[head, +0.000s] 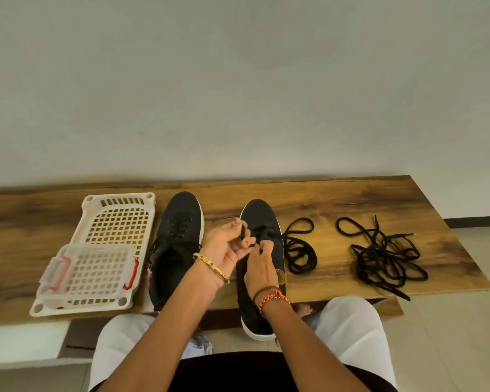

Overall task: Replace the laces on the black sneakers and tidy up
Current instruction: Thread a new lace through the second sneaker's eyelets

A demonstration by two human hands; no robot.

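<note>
A person's left hand (224, 247) pinches a black lace (242, 232) while the right hand (262, 264) grips the right sneaker (262, 241) at table centre. The limp, light cord is best held by its tip. A loose lace (299, 247) lies at 3 o'clock, a tangle (385, 256) beyond; second sneaker (178, 244) and basket (111, 222) at 9.

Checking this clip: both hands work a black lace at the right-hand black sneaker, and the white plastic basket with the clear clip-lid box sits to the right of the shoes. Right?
One detail is off. The white plastic basket with the clear clip-lid box sits to the left of the shoes, as the head view shows. The rest holds: the left hand and right hand work a black lace at the right-hand black sneaker.
</note>
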